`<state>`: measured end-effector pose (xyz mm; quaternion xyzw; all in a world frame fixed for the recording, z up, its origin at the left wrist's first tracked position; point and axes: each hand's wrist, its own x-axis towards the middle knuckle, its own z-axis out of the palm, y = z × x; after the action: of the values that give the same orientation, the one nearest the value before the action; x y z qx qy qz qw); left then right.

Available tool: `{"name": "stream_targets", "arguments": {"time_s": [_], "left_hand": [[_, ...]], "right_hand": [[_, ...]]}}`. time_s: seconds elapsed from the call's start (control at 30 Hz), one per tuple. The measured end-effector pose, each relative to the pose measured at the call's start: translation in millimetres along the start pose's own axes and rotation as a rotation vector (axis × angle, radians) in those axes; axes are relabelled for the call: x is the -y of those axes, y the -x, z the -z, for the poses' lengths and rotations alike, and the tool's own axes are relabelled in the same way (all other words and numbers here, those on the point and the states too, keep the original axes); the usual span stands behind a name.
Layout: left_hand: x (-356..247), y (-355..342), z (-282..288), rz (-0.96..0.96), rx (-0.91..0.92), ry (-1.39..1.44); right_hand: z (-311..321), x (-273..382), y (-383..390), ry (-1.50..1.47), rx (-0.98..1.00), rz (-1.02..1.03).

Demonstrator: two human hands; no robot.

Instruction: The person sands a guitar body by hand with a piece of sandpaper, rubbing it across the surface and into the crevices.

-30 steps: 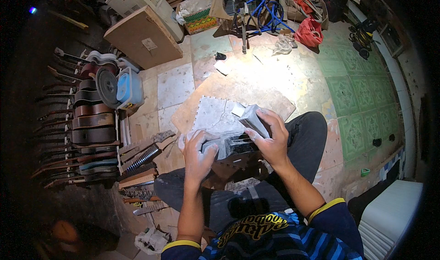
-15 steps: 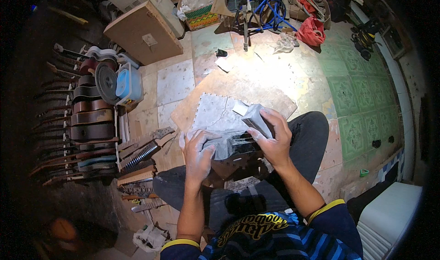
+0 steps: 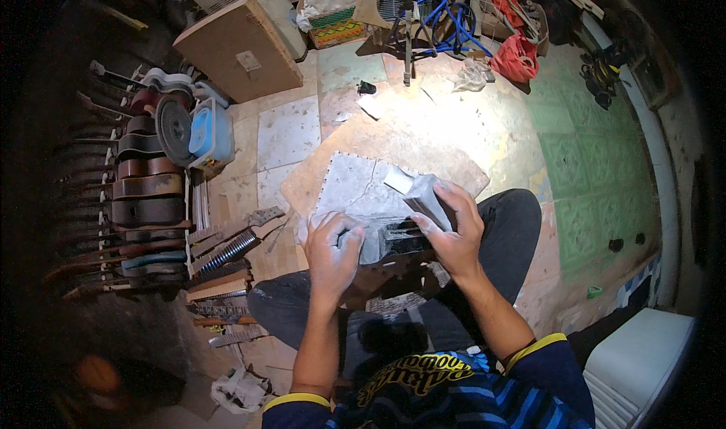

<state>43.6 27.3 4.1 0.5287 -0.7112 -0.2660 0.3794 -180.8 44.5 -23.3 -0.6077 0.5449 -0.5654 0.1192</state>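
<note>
In my lap, above my crossed legs, lies a glossy black piece (image 3: 404, 238) with grey dusty patches; its full shape is hidden. My left hand (image 3: 333, 247), white with dust, is closed on its left end, thumb on top. My right hand (image 3: 460, 229) grips a grey block (image 3: 431, 201) that looks wrapped in sandpaper, tilted up over the right end of the black piece. A pale white tip (image 3: 397, 178) sticks out at its far end. Beyond both hands, a dusty grey sheet (image 3: 352, 179) with a notched edge lies on a brown board (image 3: 302, 176).
Several guitars (image 3: 147, 188) stand in a row at the left, near a blue-lidded tub (image 3: 203, 134). Guitar necks (image 3: 227, 247) lie beside my left knee. At the back are a cardboard panel (image 3: 238, 55), blue hose (image 3: 454, 17) and a red bag (image 3: 516, 62). A white stool (image 3: 643, 357) is at right.
The view has shifted very slightly. The block in my right hand has moved a little to the right; both hands keep their grips.
</note>
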Motion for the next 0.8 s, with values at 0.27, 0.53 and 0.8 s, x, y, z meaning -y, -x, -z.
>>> {"name": "stream_targets", "arguments": {"time_s": [0.27, 0.53, 0.8], "left_hand": [[21, 11, -17, -0.078, -0.253, 0.08], [12, 13, -15, -0.023, -0.283, 0.167], [16, 10, -20, -0.048, -0.279, 0.27]], "right_hand": [[25, 63, 14, -0.043, 0.323, 0.176], [6, 82, 15, 0.001, 0.439, 0.208], [7, 85, 12, 0.061, 0.471, 0.212]]}}
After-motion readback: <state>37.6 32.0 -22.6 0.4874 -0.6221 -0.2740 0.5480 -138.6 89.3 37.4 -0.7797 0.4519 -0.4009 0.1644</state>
